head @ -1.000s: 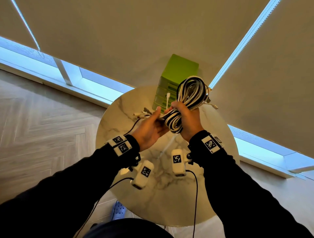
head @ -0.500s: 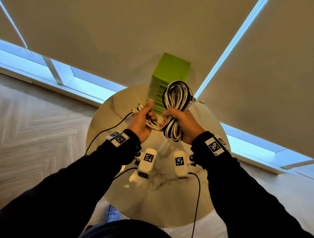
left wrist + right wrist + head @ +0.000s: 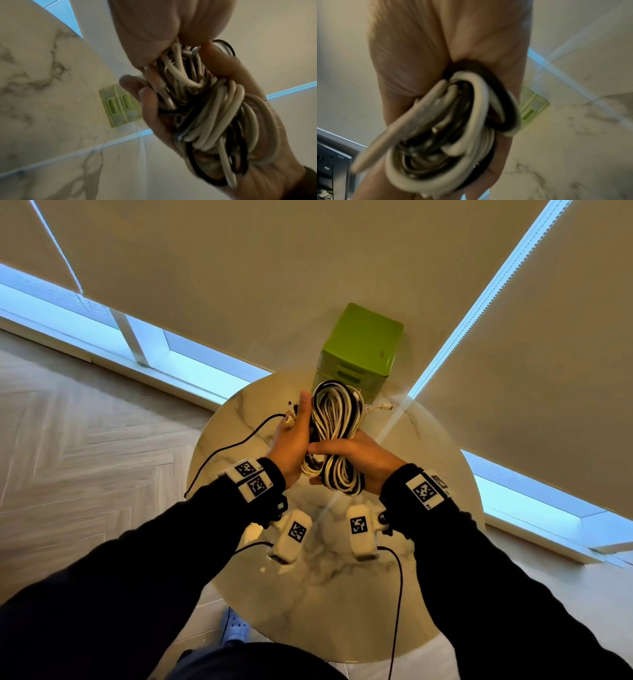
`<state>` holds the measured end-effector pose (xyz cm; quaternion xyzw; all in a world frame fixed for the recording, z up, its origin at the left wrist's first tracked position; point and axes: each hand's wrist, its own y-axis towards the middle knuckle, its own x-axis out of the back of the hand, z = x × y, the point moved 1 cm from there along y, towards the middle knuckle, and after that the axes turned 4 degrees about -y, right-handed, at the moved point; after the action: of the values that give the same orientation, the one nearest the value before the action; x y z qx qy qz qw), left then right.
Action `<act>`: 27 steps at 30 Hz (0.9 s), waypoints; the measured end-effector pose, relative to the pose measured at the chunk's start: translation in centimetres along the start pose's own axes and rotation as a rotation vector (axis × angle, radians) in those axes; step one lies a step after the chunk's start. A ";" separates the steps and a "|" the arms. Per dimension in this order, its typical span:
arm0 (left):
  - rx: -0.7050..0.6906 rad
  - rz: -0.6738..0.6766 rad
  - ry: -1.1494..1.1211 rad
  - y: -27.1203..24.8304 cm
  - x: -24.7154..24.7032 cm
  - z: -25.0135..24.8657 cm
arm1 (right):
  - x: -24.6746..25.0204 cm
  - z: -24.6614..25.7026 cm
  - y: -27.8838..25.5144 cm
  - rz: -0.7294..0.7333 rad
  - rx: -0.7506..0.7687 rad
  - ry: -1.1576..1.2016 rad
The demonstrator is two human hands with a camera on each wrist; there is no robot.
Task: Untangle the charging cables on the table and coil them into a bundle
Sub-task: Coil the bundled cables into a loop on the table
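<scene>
A bundle of white and black charging cables (image 3: 337, 419) is held above the round marble table (image 3: 342, 594), looped lengthwise and pinched in at its waist. My right hand (image 3: 359, 460) wraps its fingers round that waist. My left hand (image 3: 291, 443) lies against the bundle's left side with the thumb pointing up, gripping strands and plug ends. A loose black cable (image 3: 236, 445) trails from the left hand to the table's left edge. A white plug end (image 3: 383, 406) sticks out to the right. Both wrist views show the coil (image 3: 214, 115) (image 3: 453, 135) close up and blurred.
A green drawer box (image 3: 363, 347) stands at the table's far edge, just behind the bundle, and appears in both wrist views (image 3: 120, 106) (image 3: 532, 106). Drawn window blinds hang behind it. Wooden floor lies to the left, and a shoe (image 3: 233, 625) shows below the near rim.
The bundle has swung from leaning right to lying straight away from me. My left hand has closed in against its left side, bringing the loose strands up to the coil.
</scene>
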<state>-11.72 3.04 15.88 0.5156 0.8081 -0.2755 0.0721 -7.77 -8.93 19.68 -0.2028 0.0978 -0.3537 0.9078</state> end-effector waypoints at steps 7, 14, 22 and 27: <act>0.033 0.034 0.200 0.1 0.4 -0.1 | -0.8 -1.5 0.7 0.081 -0.041 -0.056; 0.162 0.043 0.355 4.2 1.7 3.0 | -0.8 -2.9 1.0 -0.055 -0.031 -0.080; 0.073 0.199 0.344 2.2 1.4 0.7 | 0.2 -2.2 1.2 -0.132 -0.062 -0.148; -0.005 0.340 0.408 0.3 2.6 -0.5 | 1.4 -2.3 1.3 -0.179 -0.047 -0.100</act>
<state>-12.57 5.48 15.17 0.6887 0.7083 -0.1478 -0.0460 -6.70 -9.75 16.99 -0.2496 0.0420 -0.4202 0.8714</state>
